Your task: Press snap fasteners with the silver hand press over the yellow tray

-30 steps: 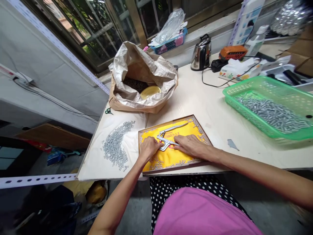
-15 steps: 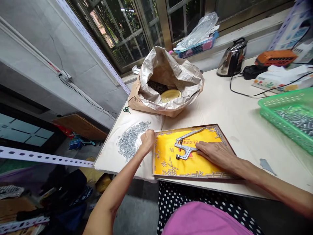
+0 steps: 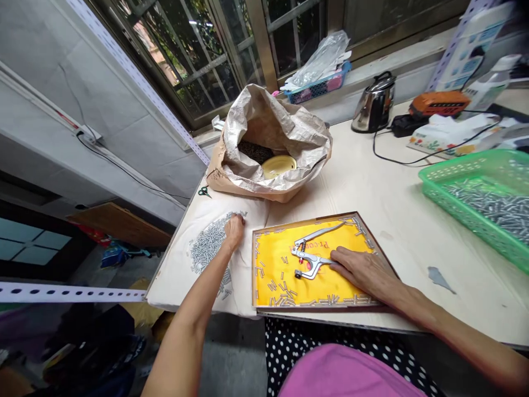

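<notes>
My left hand [image 3: 233,230] reaches onto a pile of small metal pins [image 3: 205,248] on a white cloth at the table's left end, fingers curled down into the pins. My right hand [image 3: 360,269] lies on a wooden-framed tray with a yellow sheet [image 3: 285,270], its fingers resting on the handle of silver hand pliers [image 3: 309,259]. Several loose pins are scattered over the yellow sheet and along the tray's edges.
A crumpled paper sack [image 3: 270,144] holding dark pieces and a yellow dish stands behind the tray. A green basket [image 3: 479,190] of metal pins sits at the right. A kettle [image 3: 374,103], cables and boxes line the back. Small green scissors [image 3: 203,191] lie by the sack.
My left hand left the pliers on the tray and moved left onto the pin pile on the cloth. My right hand stayed by the pliers' handle. The view shifted left.
</notes>
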